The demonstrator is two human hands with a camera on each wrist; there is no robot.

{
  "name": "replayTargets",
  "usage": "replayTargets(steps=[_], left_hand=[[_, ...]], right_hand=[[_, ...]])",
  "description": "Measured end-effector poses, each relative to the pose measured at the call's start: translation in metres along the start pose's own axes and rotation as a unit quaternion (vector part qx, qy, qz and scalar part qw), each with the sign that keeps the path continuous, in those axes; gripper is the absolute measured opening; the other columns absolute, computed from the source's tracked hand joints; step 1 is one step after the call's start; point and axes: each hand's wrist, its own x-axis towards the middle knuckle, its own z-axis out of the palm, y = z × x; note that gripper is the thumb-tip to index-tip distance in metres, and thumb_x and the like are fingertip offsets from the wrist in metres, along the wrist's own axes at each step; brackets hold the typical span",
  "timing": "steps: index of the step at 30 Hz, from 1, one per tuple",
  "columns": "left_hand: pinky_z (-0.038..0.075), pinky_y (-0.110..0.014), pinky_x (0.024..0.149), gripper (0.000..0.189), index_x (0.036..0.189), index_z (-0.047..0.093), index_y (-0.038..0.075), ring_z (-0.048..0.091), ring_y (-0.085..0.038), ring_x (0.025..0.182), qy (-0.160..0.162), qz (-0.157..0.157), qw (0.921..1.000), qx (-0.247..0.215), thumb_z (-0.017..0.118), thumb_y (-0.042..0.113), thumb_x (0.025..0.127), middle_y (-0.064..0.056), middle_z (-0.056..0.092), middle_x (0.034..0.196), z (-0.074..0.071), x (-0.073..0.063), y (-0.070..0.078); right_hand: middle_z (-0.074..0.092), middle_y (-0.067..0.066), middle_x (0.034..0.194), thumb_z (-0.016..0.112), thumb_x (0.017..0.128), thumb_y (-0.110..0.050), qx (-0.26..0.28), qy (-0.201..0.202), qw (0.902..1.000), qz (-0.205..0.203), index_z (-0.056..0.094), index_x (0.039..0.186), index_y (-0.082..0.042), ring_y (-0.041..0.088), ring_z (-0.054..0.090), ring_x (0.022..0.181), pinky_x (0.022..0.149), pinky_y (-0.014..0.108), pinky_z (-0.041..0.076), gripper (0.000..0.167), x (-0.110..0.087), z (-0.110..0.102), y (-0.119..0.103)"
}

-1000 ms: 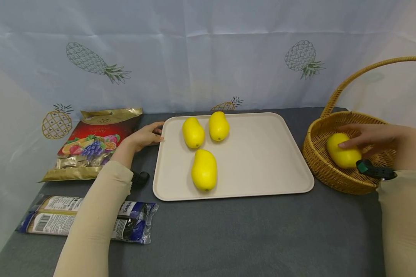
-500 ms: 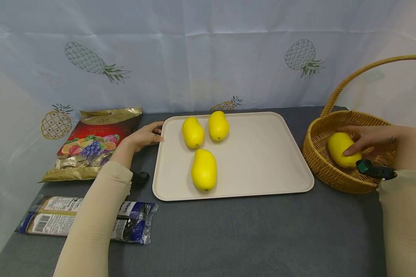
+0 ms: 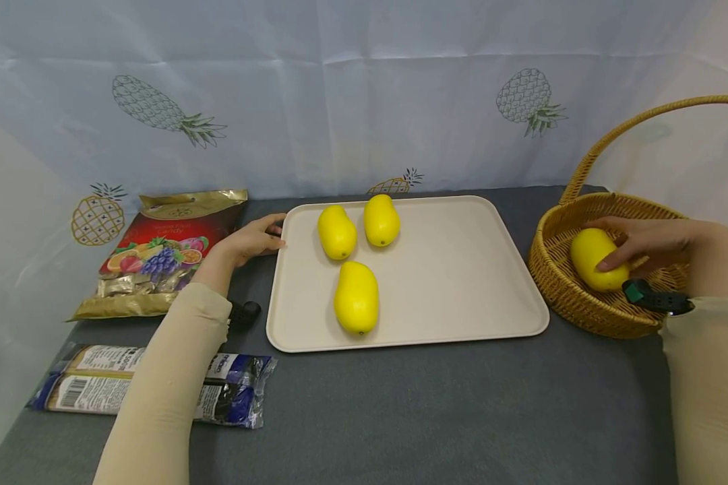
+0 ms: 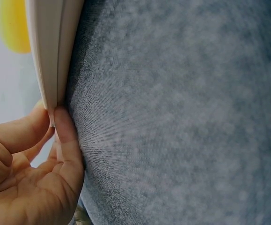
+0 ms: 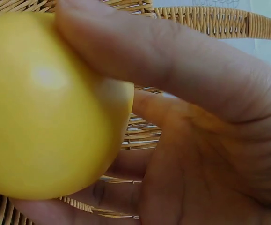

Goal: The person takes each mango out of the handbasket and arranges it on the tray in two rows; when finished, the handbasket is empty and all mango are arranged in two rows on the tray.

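My right hand [image 3: 652, 242] reaches into a wicker basket [image 3: 542, 269] and grips a yellow mango [image 3: 596, 259], thumb across its near side. In the right wrist view the mango [image 5: 55, 108] fills the left, with the fingers curled beneath and behind it. At the far left my left hand [image 3: 251, 241] pinches the rim of a beige tray [image 3: 449, 269]. The left wrist view shows thumb and forefinger on either side of that rim [image 4: 51, 56]. Three more mangoes lie on the tray's left half: one front [image 3: 356, 298], one back left [image 3: 337, 232], one back right [image 3: 381, 220].
A red and gold candy bag [image 3: 164, 252] lies left of the tray. In front of it is a clear and blue packet [image 3: 97, 377], partly covered by the left sleeve. The basket's tall handle [image 3: 607, 145] arches at the right. Behind hangs a pineapple-print cloth [image 3: 340, 101].
The mango in the basket has shifted and tilted slightly with my right hand, whose thumb has moved further over it. My left hand, the tray and its mangoes have kept their places.
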Motion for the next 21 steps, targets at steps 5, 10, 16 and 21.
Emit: replayTargets(steps=[5, 10, 16, 21], left_hand=[[0.037, -0.05, 0.115, 0.07, 0.16, 0.009, 0.009, 0.042, -0.031, 0.126, -0.001, 0.0, 1.0, -0.002, 0.047, 0.004, 0.102, -0.025, 0.029, 0.143, 0.0, 0.0, 0.0], [0.037, -0.05, 0.115, 0.07, 0.16, 0.008, 0.009, 0.041, -0.031, 0.127, -0.002, -0.002, 1.0, -0.002, 0.047, 0.004, 0.102, -0.024, 0.028, 0.143, 0.0, 0.0, 0.0], [0.037, -0.049, 0.115, 0.07, 0.16, 0.008, 0.009, 0.042, -0.03, 0.125, -0.002, -0.001, 1.0, -0.002, 0.047, 0.005, 0.102, -0.024, 0.029, 0.142, 0.0, 0.001, 0.001], [0.038, -0.048, 0.115, 0.07, 0.16, 0.009, 0.009, 0.043, -0.029, 0.124, 0.0, -0.003, 1.0, -0.002, 0.047, 0.004, 0.102, -0.024, 0.03, 0.142, -0.001, 0.002, 0.0]], right_hand=[[0.004, 0.038, 0.146, 0.06, 0.097, -0.03, -0.004, 0.02, 0.9996, -0.016, -0.021, 0.154, -0.002, 0.039, 0.048, 0.12, 0.091, 0.049, 0.057, 0.102, -0.002, 0.001, -0.002], [0.016, 0.033, 0.143, 0.058, 0.098, -0.022, -0.007, 0.042, 0.9966, -0.07, -0.017, 0.155, -0.008, 0.025, 0.055, 0.108, 0.085, 0.044, 0.058, 0.096, -0.008, 0.002, -0.005], [0.035, 0.017, 0.131, 0.059, 0.096, -0.017, -0.055, 0.117, 0.9816, -0.14, 0.005, 0.152, -0.037, 0.013, 0.059, 0.094, 0.075, 0.035, 0.058, 0.081, -0.021, 0.003, -0.02], [0.044, 0.0, 0.127, 0.063, 0.093, -0.013, -0.095, 0.161, 0.9669, -0.174, 0.008, 0.155, -0.037, 0.012, 0.061, 0.095, 0.072, 0.028, 0.055, 0.086, -0.029, 0.007, -0.047]])
